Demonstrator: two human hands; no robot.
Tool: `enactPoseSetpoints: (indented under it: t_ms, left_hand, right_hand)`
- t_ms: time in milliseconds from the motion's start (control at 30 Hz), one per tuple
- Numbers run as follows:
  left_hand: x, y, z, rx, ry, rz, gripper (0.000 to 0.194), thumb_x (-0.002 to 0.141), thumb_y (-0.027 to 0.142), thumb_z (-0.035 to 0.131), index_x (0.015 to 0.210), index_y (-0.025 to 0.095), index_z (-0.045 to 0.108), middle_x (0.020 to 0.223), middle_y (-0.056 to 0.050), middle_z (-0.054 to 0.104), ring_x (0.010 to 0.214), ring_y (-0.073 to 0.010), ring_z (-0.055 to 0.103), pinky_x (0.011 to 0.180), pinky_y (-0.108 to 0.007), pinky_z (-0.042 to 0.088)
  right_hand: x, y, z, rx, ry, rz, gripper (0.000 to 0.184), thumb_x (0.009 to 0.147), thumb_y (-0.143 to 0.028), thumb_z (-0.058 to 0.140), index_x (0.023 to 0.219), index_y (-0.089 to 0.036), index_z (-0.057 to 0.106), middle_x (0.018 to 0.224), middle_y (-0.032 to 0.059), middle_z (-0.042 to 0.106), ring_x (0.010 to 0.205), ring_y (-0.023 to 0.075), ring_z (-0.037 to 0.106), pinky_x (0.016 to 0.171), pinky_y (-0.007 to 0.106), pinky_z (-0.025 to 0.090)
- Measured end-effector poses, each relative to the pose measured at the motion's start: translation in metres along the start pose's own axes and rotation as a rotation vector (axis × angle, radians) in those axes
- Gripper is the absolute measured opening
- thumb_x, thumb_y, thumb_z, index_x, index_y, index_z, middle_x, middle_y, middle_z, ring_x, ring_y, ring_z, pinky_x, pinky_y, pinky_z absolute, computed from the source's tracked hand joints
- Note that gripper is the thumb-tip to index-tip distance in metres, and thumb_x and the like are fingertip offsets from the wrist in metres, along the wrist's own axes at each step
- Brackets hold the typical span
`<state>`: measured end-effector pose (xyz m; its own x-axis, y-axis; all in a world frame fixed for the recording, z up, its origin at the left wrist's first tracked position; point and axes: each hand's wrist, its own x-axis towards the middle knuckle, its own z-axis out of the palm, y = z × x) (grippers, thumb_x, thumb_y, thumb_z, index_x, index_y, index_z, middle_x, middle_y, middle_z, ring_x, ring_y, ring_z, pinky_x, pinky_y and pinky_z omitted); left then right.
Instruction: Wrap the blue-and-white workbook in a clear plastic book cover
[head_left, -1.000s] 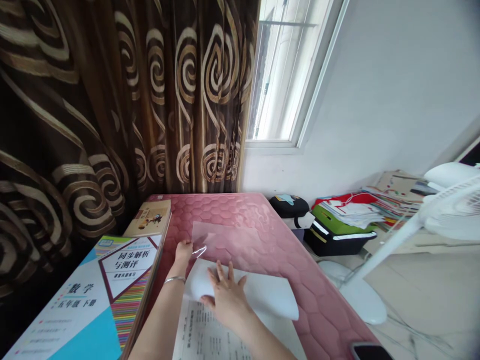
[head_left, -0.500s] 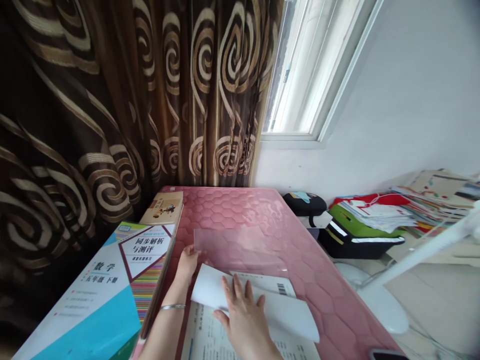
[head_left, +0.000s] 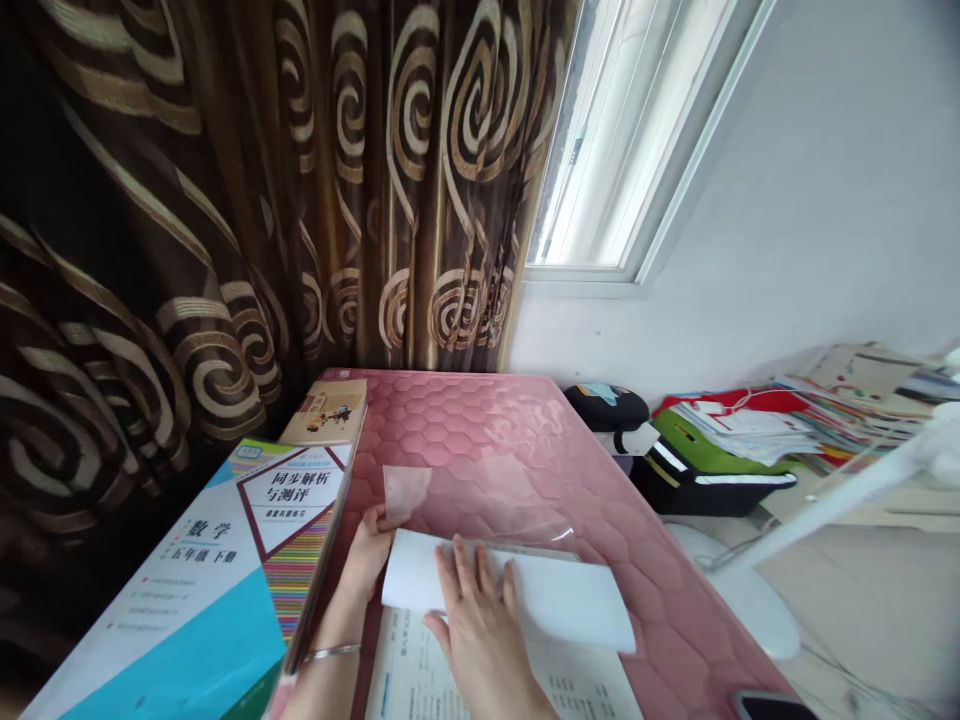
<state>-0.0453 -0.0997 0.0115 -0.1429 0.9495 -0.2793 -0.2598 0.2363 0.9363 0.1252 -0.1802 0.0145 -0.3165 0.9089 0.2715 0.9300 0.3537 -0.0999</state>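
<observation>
The booklet lies at the near middle of the pink desk, print showing at its near end, with a white sheet curled across its far part. The right hand is spread flat on that sheet, fingers pointing far and slightly apart, thumb out to the left; it grips nothing. The left hand is closed at the left edge of the clear film, pinching it between thumb and fingers beside the sheet's far left corner. The film stretches to the right over the desk, just beyond the booklet, and catches the light near its right end. A bangle circles the left wrist. Along the desk's left side stands a pile of books: a blue and white workbook on the near part, a tan book at the far end. A phone sits at the near right edge, partly cut off. Beyond the desk hang a brown curtain and, right of it, a window. Off the right side are a black case, a green and black box topped with papers, and a white stand.
</observation>
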Motion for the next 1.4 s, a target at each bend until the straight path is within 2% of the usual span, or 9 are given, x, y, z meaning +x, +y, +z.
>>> enactPoseSetpoints:
  t_ms: [100,200,333,500,767,900,1100,1267,1400]
  left_hand:
    - [-0.004,0.002,0.0,-0.023,-0.023,0.035,0.043,0.058,0.009,0.06,0.099,0.017,0.052,0.089,-0.008,0.073,0.079,-0.0206,0.069,0.066,-0.027,0.05]
    - [-0.009,0.008,0.002,-0.039,-0.05,0.08,0.038,0.057,0.011,0.055,0.094,0.017,0.054,0.087,-0.007,0.074,0.085,-0.0213,0.069,0.072,-0.029,0.05]
    - [-0.014,0.015,0.006,0.008,0.005,0.067,0.036,0.058,0.012,0.05,0.093,0.017,0.055,0.085,-0.007,0.074,0.081,-0.0203,0.068,0.069,-0.028,0.05]
    - [-0.016,0.014,0.008,0.061,0.08,0.076,0.033,0.062,0.018,0.053,0.095,0.017,0.056,0.082,-0.006,0.073,0.075,-0.0197,0.067,0.065,-0.028,0.049]
    - [-0.017,0.013,0.009,0.156,0.12,0.102,0.035,0.061,0.024,0.051,0.095,0.016,0.057,0.081,-0.004,0.068,0.064,-0.0159,0.06,0.06,-0.027,0.047]
    - [-0.016,0.012,0.008,0.206,0.148,0.143,0.035,0.061,0.025,0.049,0.093,0.016,0.061,0.081,-0.005,0.068,0.071,-0.0179,0.061,0.063,-0.028,0.048]
    - [-0.008,0.002,0.005,0.283,0.179,0.168,0.037,0.063,0.028,0.052,0.097,0.014,0.06,0.092,-0.009,0.068,0.084,-0.0222,0.064,0.073,-0.033,0.05]
    - [0.003,-0.011,0.004,0.355,0.148,0.229,0.033,0.065,0.031,0.052,0.092,0.014,0.058,0.088,-0.009,0.069,0.084,-0.0237,0.064,0.078,-0.035,0.049]
    - [0.009,-0.018,0.003,0.445,0.255,0.242,0.035,0.067,0.028,0.051,0.098,0.012,0.058,0.1,-0.015,0.069,0.096,-0.0269,0.064,0.087,-0.037,0.047]
  right_hand:
    - [0.008,0.005,-0.004,-0.035,0.002,-0.026,0.06,0.086,-0.041,0.061,0.141,-0.033,0.041,0.145,0.0152,0.045,0.127,0.045,0.045,0.097,0.071,0.034]
    - [0.015,0.007,-0.008,-0.027,-0.009,-0.057,0.055,0.087,-0.042,0.059,0.139,-0.031,0.045,0.142,0.0156,0.049,0.126,0.0424,0.046,0.098,0.067,0.035]
    - [0.017,0.005,-0.011,0.003,-0.014,-0.06,0.052,0.089,-0.044,0.054,0.139,-0.031,0.045,0.137,0.0153,0.054,0.124,0.0398,0.049,0.098,0.064,0.037]
    - [0.02,0.002,-0.011,0.054,-0.027,-0.034,0.053,0.09,-0.049,0.051,0.139,-0.033,0.045,0.138,0.0138,0.053,0.125,0.0385,0.048,0.099,0.061,0.037]
    - [0.03,0.003,-0.014,0.072,-0.111,-0.039,0.053,0.089,-0.041,0.056,0.139,-0.031,0.045,0.14,0.0142,0.05,0.128,0.0384,0.045,0.102,0.06,0.036]
    - [0.033,0.006,-0.012,0.104,-0.103,-0.058,0.053,0.09,-0.045,0.053,0.14,-0.032,0.043,0.141,0.0129,0.05,0.13,0.0375,0.044,0.103,0.059,0.036]
    - [0.044,0.012,-0.008,0.192,-0.126,-0.126,0.052,0.091,-0.046,0.051,0.14,-0.03,0.044,0.141,0.0115,0.049,0.13,0.0337,0.044,0.106,0.054,0.037]
    - [0.056,0.017,-0.004,0.292,-0.111,-0.194,0.048,0.092,-0.04,0.051,0.138,-0.026,0.047,0.139,0.0097,0.051,0.13,0.0286,0.044,0.108,0.049,0.037]
    - [0.057,0.036,-0.005,0.333,-0.081,-0.214,0.042,0.093,-0.034,0.05,0.134,-0.024,0.052,0.136,0.0087,0.054,0.125,0.0239,0.049,0.104,0.042,0.043]
